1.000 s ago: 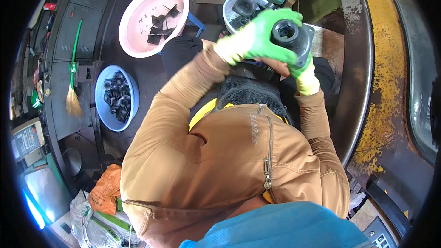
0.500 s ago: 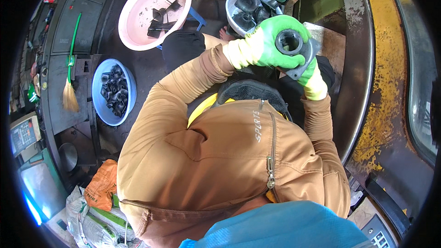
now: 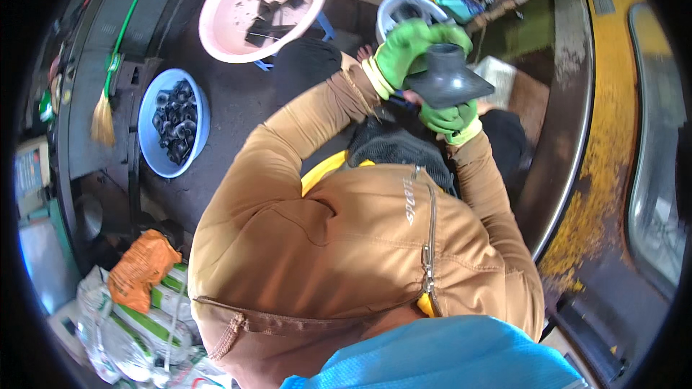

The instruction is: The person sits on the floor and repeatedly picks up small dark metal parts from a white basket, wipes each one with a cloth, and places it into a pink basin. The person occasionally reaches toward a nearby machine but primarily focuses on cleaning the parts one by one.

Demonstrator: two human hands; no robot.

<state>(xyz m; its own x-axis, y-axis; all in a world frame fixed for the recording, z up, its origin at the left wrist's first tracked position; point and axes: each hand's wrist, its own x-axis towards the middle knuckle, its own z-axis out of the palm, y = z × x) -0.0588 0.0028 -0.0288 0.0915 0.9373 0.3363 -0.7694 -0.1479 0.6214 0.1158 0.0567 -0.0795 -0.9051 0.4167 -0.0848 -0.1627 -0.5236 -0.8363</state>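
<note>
Black part: the flared black piece (image 3: 452, 81) is held up before the lap, narrow neck upward, wide flange below.
Left glove: the left hand (image 3: 414, 54) has its fingers clamped around the piece's neck.
Right glove: the right hand (image 3: 451, 119) sits just under the flange, fingers bent; cannot tell whether they grip.
Pink basin: dark scraps (image 3: 267, 32) lie toward the lower-right edge of the pink basin (image 3: 225, 7).
Blue basin: black parts (image 3: 176, 121) fill the blue basin (image 3: 202, 119) nearly edge to edge.
</note>
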